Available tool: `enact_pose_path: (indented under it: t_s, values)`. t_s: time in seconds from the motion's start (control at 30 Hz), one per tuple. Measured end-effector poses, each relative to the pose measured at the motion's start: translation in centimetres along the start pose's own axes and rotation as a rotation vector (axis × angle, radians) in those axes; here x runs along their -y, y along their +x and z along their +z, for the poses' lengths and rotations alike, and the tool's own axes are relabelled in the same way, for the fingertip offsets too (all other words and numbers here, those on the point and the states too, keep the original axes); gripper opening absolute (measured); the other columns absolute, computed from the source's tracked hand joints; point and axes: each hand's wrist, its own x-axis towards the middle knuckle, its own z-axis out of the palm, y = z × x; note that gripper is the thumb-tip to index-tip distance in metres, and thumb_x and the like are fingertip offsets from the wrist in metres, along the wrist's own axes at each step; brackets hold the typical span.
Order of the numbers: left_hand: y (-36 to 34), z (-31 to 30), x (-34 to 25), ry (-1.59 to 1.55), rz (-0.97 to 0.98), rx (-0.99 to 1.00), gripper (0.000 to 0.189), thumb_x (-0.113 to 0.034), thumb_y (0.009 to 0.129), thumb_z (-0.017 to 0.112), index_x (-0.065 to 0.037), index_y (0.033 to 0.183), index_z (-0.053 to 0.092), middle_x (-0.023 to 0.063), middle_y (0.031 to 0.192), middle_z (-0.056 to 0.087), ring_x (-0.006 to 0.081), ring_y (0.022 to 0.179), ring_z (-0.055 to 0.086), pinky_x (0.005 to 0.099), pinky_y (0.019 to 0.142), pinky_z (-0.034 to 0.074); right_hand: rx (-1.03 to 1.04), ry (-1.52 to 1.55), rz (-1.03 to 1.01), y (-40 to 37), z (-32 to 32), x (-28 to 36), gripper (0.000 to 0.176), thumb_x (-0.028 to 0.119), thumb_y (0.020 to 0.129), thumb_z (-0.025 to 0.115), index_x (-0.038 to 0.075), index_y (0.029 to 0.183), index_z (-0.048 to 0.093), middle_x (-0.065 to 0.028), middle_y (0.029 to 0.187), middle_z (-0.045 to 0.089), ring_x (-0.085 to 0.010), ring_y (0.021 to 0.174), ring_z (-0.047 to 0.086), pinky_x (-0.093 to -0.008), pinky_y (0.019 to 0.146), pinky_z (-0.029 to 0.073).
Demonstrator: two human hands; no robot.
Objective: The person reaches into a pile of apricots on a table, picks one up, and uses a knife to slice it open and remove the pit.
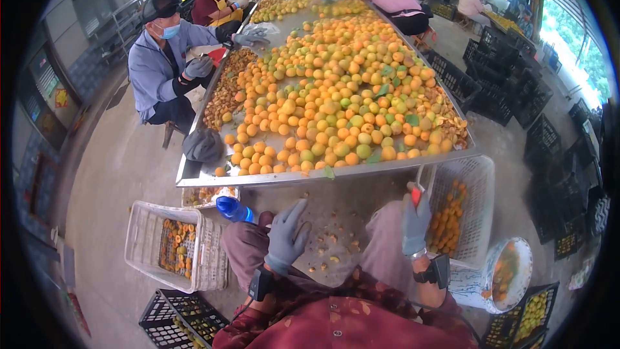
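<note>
My left hand, in a grey glove, hovers above my lap with its fingers spread and nothing in them. My right hand, gloved too, is closed around a small red-handled tool; its working end cannot be made out. In front of both hands stands a metal-edged table heaped with orange and greenish apricots. Beside my right hand is a white plastic crate with orange fruit pieces in it. Left of my left hand, a blue-capped bottle is near my knee.
A white crate with halved apricots stands at left. At lower right are a white bucket and a black crate. A person in blue sits at the table's left side; others work farther back. Black crates line the right.
</note>
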Motion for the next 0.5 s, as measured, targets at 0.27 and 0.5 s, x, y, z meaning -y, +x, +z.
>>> enact_pose_path:
  t_s: [0.27, 0.5]
  values:
    - [10.3, 1.0, 2.5, 0.099, 0.131, 0.123, 0.054, -0.021, 0.083, 0.062, -0.009, 0.133, 0.048, 0.0172, 0.135, 0.047, 0.0366, 0.120, 0.047, 0.0444, 0.101, 0.036, -0.039, -0.181, -0.211, -0.6, -1.6, -0.8, 0.033, 0.006, 0.083, 0.058, -0.003, 0.114, 0.059, -0.0183, 0.101, 0.067, -0.0289, 0.091, 0.066, -0.0340, 0.080, 0.051]
    - [21.1, 9.0, 5.8, 0.330, 0.232, 0.259, 0.056, -0.036, 0.086, 0.059, -0.016, 0.137, 0.045, 0.0147, 0.142, 0.042, 0.0371, 0.131, 0.037, 0.0485, 0.106, 0.030, 0.008, -0.251, -0.147, -0.3, -2.1, -1.1, 0.037, 0.003, 0.080, 0.058, -0.006, 0.115, 0.058, -0.0198, 0.101, 0.067, -0.0301, 0.092, 0.067, -0.0342, 0.082, 0.051]
